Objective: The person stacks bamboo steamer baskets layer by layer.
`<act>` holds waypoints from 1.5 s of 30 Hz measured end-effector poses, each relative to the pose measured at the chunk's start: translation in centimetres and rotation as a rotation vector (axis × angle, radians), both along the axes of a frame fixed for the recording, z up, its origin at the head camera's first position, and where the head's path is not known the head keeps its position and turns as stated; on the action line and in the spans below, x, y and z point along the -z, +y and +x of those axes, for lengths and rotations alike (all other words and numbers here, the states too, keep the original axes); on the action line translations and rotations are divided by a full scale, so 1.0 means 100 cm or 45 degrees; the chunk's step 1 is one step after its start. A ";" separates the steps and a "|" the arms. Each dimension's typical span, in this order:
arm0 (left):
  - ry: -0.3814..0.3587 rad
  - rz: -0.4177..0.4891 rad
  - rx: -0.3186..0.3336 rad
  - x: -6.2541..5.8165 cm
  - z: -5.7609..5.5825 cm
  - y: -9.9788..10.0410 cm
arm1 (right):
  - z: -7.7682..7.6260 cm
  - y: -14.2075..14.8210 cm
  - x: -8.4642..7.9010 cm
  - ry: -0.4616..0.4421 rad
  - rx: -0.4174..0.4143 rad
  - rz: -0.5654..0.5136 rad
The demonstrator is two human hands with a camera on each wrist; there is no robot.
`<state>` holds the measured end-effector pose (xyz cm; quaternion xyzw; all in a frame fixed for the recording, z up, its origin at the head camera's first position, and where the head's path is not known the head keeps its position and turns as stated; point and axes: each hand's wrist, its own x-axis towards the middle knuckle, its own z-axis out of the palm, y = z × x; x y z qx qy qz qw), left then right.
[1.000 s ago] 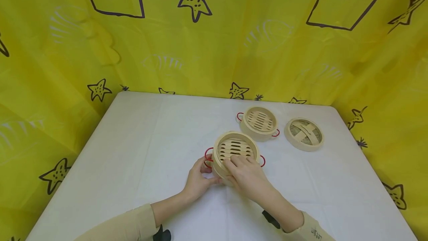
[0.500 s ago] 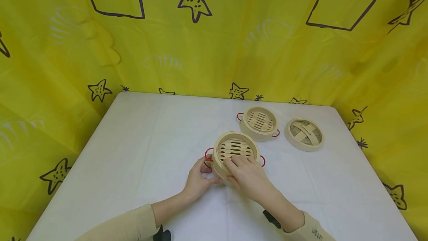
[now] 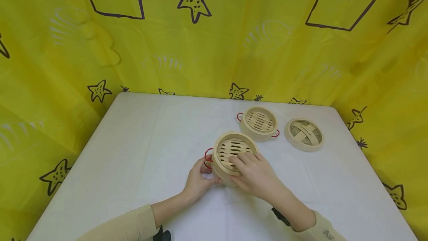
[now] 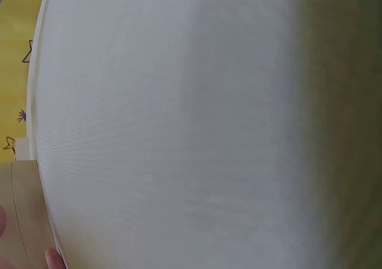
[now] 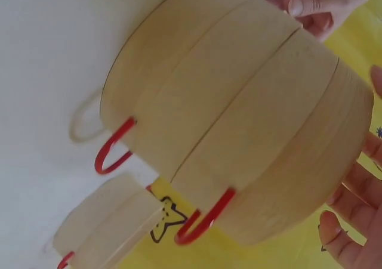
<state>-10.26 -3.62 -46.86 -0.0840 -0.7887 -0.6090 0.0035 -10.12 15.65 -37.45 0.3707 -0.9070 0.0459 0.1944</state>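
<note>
Aligning the steamer stack (image 3: 218, 165) appeared the step, level seating the next need: the left grip (image 3: 197, 181) pinched the lower basket (image 5: 179, 84), interior hidden, while the right grip (image 3: 258, 176), loosely spread, hung over the upper basket (image 5: 280, 126), where only slats (image 3: 235, 143) showed. Beyond both grips stood a third basket (image 3: 253, 132) and a lid (image 3: 303, 134).

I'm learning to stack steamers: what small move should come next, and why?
Probably lift the right hand clear of the upper basket: it appears to sit evenly on the lower basket, red handles roughly lined up, while the left hand grips the lower one. The third basket and lid stand apart.
</note>
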 end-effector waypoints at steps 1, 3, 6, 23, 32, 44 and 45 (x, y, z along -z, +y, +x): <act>-0.007 0.000 0.002 0.000 0.000 0.000 | -0.001 0.002 -0.002 -0.001 0.004 -0.005; -0.013 -0.001 0.005 -0.001 0.000 0.000 | -0.003 0.006 -0.006 -0.006 0.024 -0.014; -0.020 -0.013 0.003 0.000 0.000 0.000 | -0.008 0.014 -0.011 -0.006 0.070 -0.030; -0.054 -0.004 0.001 -0.002 0.000 0.000 | -0.049 0.051 -0.009 -0.019 0.256 -0.129; -0.068 0.007 0.007 -0.003 0.000 0.000 | -0.069 0.071 0.010 -0.086 0.362 -0.116; -0.059 -0.001 0.009 -0.002 0.000 0.000 | -0.089 0.085 0.039 -0.114 0.395 -0.112; -0.055 -0.001 0.008 -0.002 0.000 0.000 | -0.090 0.086 0.041 -0.121 0.395 -0.113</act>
